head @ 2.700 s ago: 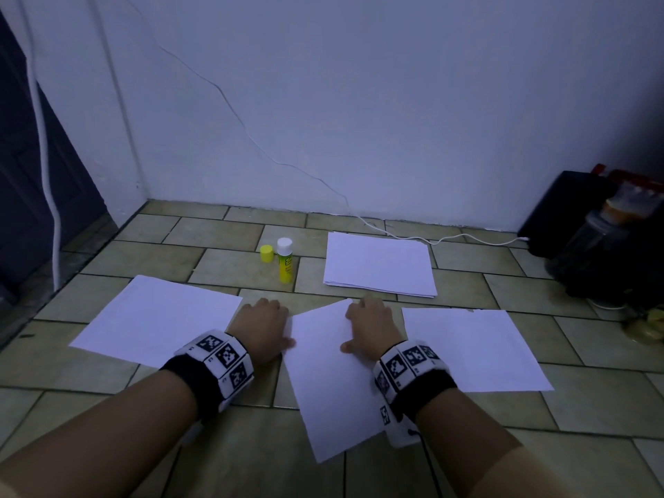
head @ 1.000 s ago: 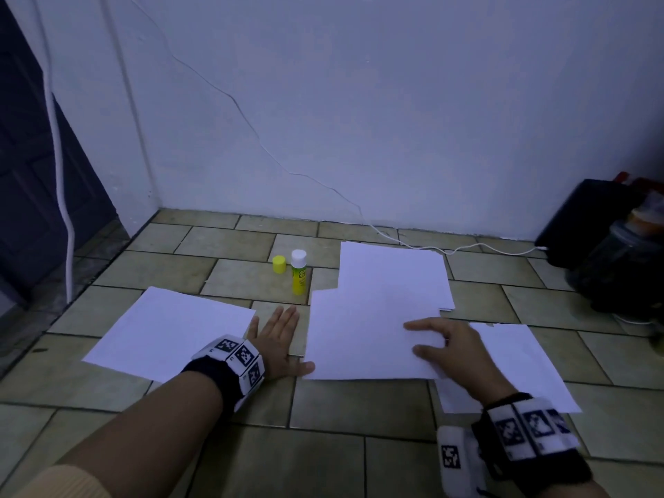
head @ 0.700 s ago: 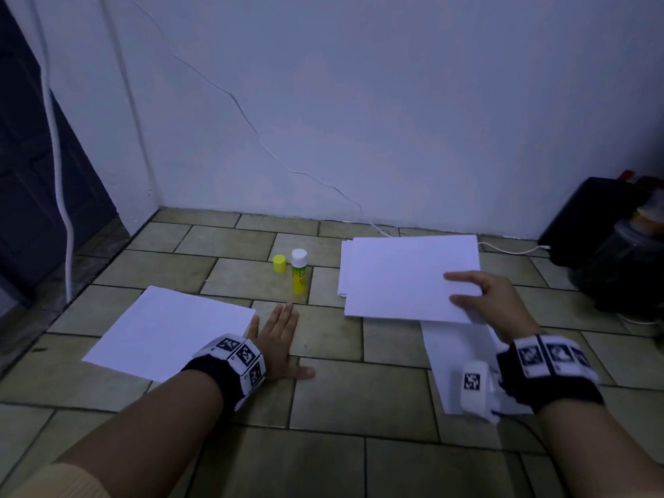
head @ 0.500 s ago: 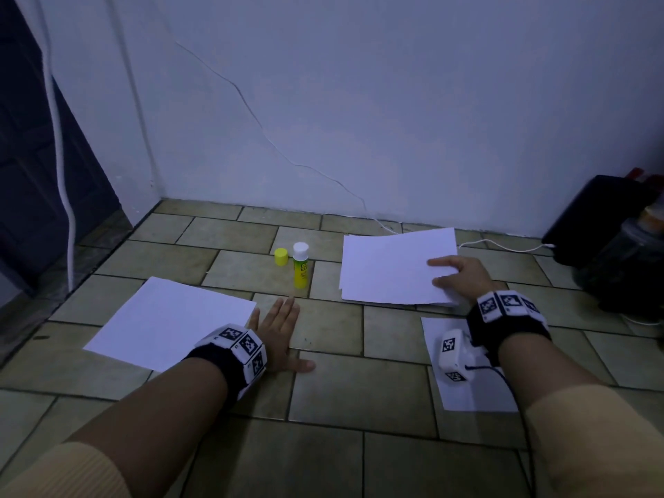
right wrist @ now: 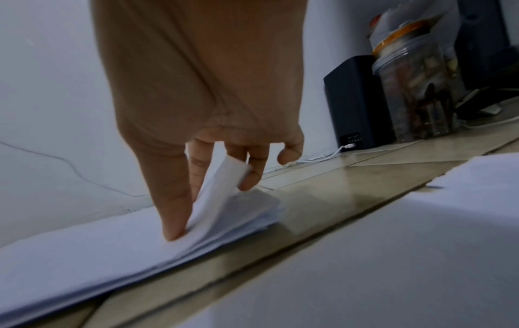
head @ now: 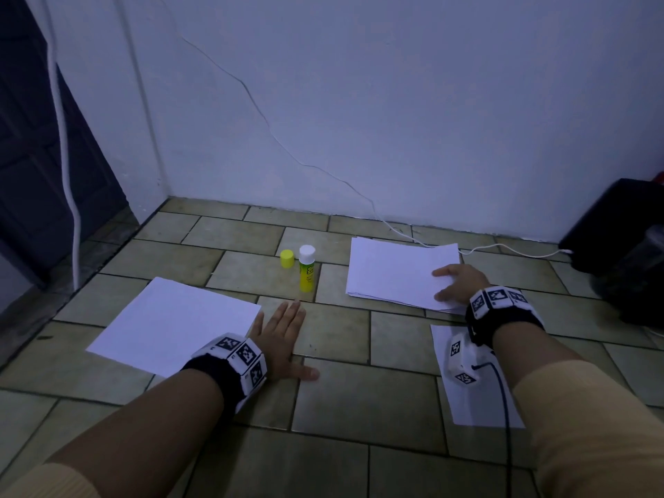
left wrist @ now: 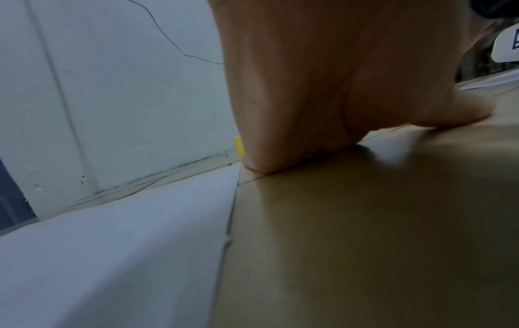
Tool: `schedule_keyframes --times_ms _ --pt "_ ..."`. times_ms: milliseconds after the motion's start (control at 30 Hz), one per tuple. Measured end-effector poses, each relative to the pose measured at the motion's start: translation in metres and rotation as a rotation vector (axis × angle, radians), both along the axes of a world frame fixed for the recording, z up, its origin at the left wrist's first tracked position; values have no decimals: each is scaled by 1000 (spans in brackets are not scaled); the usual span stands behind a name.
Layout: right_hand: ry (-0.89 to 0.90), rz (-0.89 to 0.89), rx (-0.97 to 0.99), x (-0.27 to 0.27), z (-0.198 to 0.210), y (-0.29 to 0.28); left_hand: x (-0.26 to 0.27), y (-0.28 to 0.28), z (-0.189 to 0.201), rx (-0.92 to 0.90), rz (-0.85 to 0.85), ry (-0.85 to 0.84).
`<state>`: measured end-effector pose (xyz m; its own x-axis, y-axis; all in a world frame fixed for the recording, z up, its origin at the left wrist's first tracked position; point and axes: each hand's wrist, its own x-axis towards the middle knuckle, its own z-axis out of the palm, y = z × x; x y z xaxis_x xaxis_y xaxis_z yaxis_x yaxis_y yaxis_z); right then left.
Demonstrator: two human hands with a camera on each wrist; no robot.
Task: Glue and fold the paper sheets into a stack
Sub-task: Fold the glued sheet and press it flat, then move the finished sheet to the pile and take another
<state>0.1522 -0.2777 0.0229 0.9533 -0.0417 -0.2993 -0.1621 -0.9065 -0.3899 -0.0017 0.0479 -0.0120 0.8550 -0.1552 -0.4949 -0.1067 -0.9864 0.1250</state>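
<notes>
**Right hand on far paper stack; left hand flat on floor**

The paper stack [head: 395, 273] is seen lying on the tiled floor [head: 359, 400] at far right, close to the wall; the right hand [head: 458, 285] is placed on its near right corner; in the right wrist view the index fingertip is pressed onto the top sheet while that corner is bent upward between the fingers [right wrist: 254, 170], so the corner is held lightly. The left hand [head: 284, 336] is laid flat on the floor, fingers straight and spread, nothing grasped. A single sheet [head: 172, 321] is noted just left of that hand; another single sheet [head: 478, 404] lies near right, partly covered by the right forearm. A glue stick [head: 306, 269] stands upright between left sheet and stack; its yellow cap [head: 287, 259] sits just left of it. A white cable [head: 503, 250] is traced along the wall base, behind the stack.
</notes>
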Motion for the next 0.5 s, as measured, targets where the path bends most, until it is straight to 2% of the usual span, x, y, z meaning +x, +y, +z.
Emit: schedule_keyframes --times_ms 300,500 --pt "74 -46 -256 -5 0 11 -1 0 3 -43 -3 -6" --pt "77 25 -185 -26 21 12 -3 -1 7 -50 18 -1"
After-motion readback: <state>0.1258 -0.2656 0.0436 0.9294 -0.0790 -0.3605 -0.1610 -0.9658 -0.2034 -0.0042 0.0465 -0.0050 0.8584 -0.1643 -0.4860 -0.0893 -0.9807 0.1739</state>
